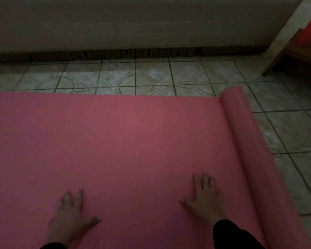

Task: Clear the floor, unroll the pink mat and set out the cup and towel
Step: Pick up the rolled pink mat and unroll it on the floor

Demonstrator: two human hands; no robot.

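Pressing flat, fingers spread, gripping nothing: right hand (204,198) is lying nearer the remaining roll (241,133) than left hand (71,211); roll's axis is running away from us on the pink mat (115,141).

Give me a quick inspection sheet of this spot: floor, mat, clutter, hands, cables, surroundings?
Surface: patterned tile floor, dimly lit.
Job's things: pink mat mostly flat; rolled end remains at its right edge. Cup and towel: nothing seen.
Clutter: nothing seen on the visible tiles.
Hands: left hand and right hand lie flat on the mat, fingers spread, holding nothing.
Cables: nothing seen.
Surroundings: pale wall beyond the mat; wooden furniture with something red at top right.
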